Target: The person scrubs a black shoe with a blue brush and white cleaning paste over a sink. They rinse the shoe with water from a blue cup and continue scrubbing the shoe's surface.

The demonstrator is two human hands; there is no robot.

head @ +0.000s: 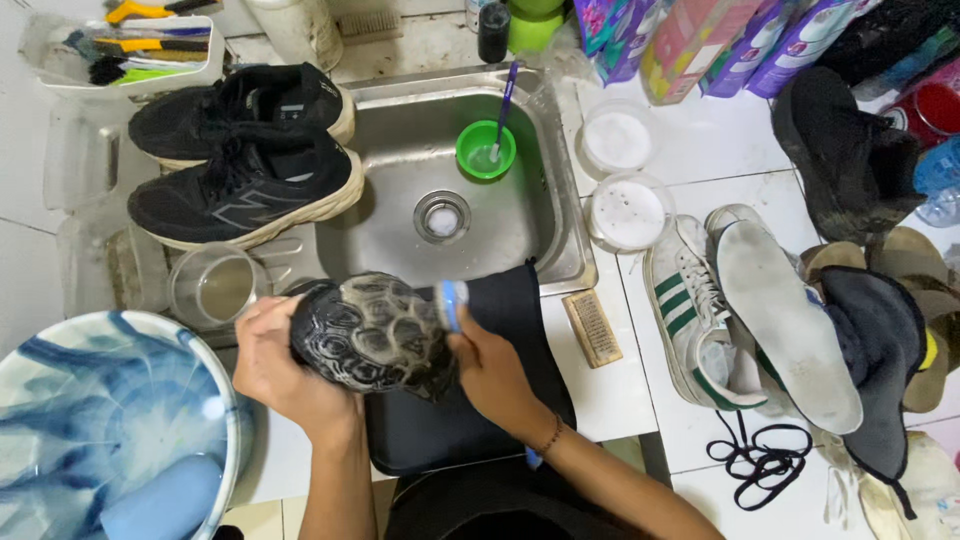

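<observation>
My left hand (272, 365) grips a black shoe (370, 335) turned sole-up over the sink's front edge; the lugged sole is soapy. My right hand (490, 372) holds a small blue-and-white brush (451, 305) against the sole's right end. A dark cloth (500, 400) lies under the shoe on the counter edge. Both forearms come in from the bottom of the view.
Steel sink (400, 130) holds a green cup (486, 150) with a purple toothbrush. A black sneaker pair (245, 150) rests on the left drainboard. White-and-green sneakers (740, 310), a wooden brush (592, 327), two white containers (628, 212), black laces (760, 460) and dirty shoes lie right. A blue basin (110, 430) stands left.
</observation>
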